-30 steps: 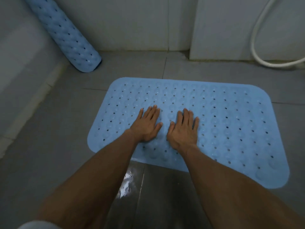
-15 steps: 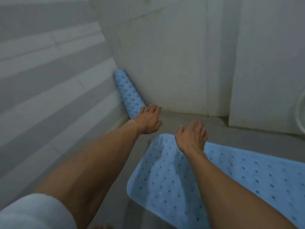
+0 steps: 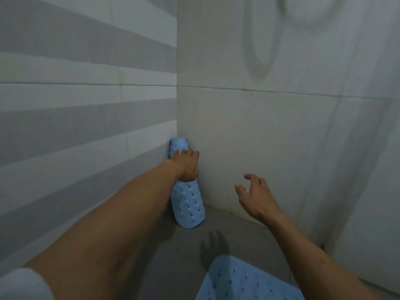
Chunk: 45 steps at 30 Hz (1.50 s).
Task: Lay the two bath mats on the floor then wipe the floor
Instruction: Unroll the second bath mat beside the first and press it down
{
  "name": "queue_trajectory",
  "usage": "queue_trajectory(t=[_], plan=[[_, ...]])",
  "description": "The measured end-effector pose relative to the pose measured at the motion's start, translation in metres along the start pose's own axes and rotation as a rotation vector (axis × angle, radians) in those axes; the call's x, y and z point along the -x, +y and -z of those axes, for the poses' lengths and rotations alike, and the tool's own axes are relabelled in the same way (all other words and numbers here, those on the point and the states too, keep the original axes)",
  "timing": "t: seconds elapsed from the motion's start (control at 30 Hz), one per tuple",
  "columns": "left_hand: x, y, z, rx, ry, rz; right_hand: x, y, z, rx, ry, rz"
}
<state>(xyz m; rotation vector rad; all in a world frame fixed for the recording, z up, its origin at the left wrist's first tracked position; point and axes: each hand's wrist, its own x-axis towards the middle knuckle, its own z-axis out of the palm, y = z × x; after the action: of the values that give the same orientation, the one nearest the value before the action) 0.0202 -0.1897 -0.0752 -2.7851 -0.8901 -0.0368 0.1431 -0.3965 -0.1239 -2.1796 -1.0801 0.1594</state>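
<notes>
A rolled light-blue bath mat (image 3: 188,205) with small holes stands leaning in the corner where the striped wall meets the pale tiled wall. My left hand (image 3: 186,166) reaches across it and wraps round its upper part; the roll's top end pokes out above my fingers. My right hand (image 3: 255,197) hovers in the air to the right of the roll, fingers spread and loosely bent, holding nothing. The other blue bath mat (image 3: 249,282) lies flat on the grey floor at the bottom of the view, only its near corner showing.
A grey-and-white striped wall (image 3: 75,118) closes the left side. Pale wall tiles (image 3: 270,131) stand behind the roll, with a blurred hose loop (image 3: 257,57) hanging high up. Grey floor tiles (image 3: 173,252) lie between the roll and the flat mat.
Both hands have lifted off the flat mat. The view has swung up and left to the corner, and my left hand has reached the rolled mat and closed round it.
</notes>
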Motion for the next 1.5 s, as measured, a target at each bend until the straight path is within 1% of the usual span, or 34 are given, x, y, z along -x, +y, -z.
queue_trajectory(t=[0.07, 0.13, 0.27, 0.4, 0.53, 0.6, 0.67, 0.87, 0.9, 1.03, 1.13, 1.27, 1.4, 1.5], plan=[[-0.018, -0.024, -0.008, 0.055, 0.025, 0.042, -0.029, -0.019, -0.004, 0.079, -0.047, 0.022], [-0.039, -0.045, -0.016, 0.121, 0.055, 0.075, -0.061, -0.040, -0.009, 0.134, -0.058, 0.044], [-0.086, -0.080, -0.034, 0.271, 0.087, 0.132, -0.126, -0.077, -0.039, 0.260, -0.094, 0.124], [-0.124, -0.104, -0.058, 0.416, 0.164, 0.186, -0.184, -0.102, -0.082, 0.440, -0.167, 0.240], [-0.142, -0.115, -0.084, 0.536, 0.158, 0.221, -0.229, -0.127, -0.114, 0.563, -0.251, 0.344], [-0.148, -0.120, -0.098, 0.607, 0.175, 0.248, -0.248, -0.139, -0.126, 0.571, -0.278, 0.366], [-0.154, -0.124, -0.108, 0.651, 0.226, 0.262, -0.267, -0.146, -0.135, 0.587, -0.297, 0.376], [-0.167, -0.138, -0.116, 0.783, 0.365, 0.275, -0.307, -0.149, -0.139, 0.687, -0.366, 0.373], [-0.167, -0.140, -0.116, 0.798, 0.386, 0.263, -0.310, -0.149, -0.139, 0.689, -0.350, 0.376], [-0.161, -0.146, -0.118, 0.907, 0.437, 0.210, -0.314, -0.146, -0.136, 0.775, -0.175, 0.488], [-0.153, -0.137, -0.114, 0.969, 0.402, 0.165, -0.306, -0.141, -0.128, 0.842, -0.080, 0.566], [-0.139, -0.122, -0.105, 1.040, 0.352, 0.147, -0.285, -0.124, -0.111, 0.938, 0.014, 0.677], [-0.119, -0.108, -0.088, 0.982, 0.249, 0.032, -0.260, -0.102, -0.087, 0.926, 0.041, 0.749], [-0.098, -0.093, -0.066, 0.870, 0.143, -0.055, -0.236, -0.095, -0.057, 1.033, 0.036, 0.823]])
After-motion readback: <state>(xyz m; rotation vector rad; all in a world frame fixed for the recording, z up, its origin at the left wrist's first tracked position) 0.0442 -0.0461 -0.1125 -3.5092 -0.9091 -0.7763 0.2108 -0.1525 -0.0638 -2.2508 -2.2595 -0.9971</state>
